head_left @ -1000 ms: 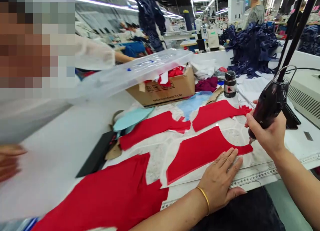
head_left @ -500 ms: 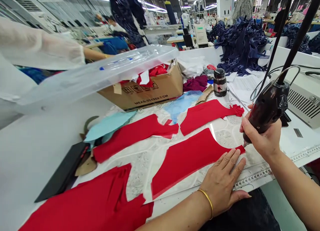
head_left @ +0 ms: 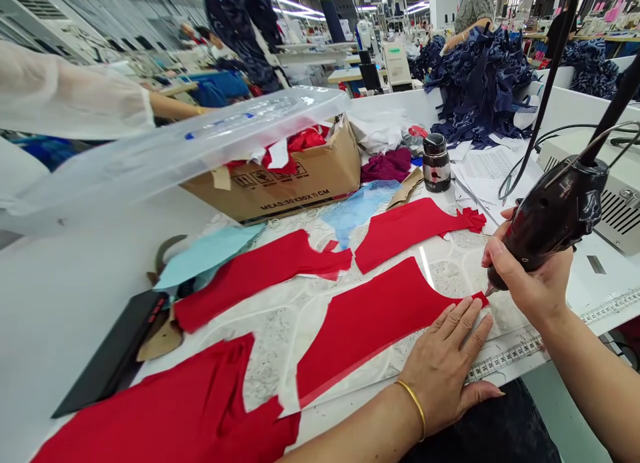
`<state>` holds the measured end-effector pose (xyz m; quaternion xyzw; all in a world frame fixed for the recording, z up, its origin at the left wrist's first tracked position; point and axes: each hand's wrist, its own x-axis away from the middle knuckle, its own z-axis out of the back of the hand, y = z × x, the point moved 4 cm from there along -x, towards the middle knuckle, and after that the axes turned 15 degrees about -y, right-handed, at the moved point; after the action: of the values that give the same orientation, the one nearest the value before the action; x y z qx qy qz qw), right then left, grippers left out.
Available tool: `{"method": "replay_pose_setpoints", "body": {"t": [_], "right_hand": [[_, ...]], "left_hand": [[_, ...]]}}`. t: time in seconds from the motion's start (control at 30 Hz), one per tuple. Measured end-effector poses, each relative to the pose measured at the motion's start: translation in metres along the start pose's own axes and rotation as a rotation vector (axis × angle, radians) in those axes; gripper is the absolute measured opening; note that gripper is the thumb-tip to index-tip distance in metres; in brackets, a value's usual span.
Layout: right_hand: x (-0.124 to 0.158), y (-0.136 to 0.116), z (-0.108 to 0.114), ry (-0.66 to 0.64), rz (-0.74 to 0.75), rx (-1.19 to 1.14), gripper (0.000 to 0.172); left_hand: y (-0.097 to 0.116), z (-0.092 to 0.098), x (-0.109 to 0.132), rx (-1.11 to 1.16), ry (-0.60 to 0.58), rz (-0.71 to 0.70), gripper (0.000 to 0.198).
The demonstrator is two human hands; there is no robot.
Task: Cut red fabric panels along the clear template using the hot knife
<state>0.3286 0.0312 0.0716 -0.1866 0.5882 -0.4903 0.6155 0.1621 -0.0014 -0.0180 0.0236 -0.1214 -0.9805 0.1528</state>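
My right hand is wrapped round a black hand-held power tool with a thin metal tip and a cable. The tip meets the narrow end of a red fabric piece lying flat. With fingers stretched out, my left hand lies flat on that piece's lower edge, beside the tip, its thumb over the table rim. Two more cut red pieces lie behind, one to the left and one to the right. Bunched red fabric fills the near left.
A cardboard box of red scraps stands at the back under a clear plastic lid, with another person's hand on it. Also about are a dark jar, a grey power unit, papers and a measuring tape along the front edge.
The tool's upper body has tilted to the right, and its tip stays near the fabric's narrow end. My left hand keeps its place. The whole view has shifted slightly.
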Motion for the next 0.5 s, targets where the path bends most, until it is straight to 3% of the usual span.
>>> {"method": "replay_pose_setpoints", "body": {"t": [0.5], "right_hand": [[0.0075, 0.0026, -0.0003, 0.037, -0.041, -0.018, 0.030]], "left_hand": [[-0.0002, -0.0016, -0.0022, -0.005, -0.010, 0.006, 0.079]]}}
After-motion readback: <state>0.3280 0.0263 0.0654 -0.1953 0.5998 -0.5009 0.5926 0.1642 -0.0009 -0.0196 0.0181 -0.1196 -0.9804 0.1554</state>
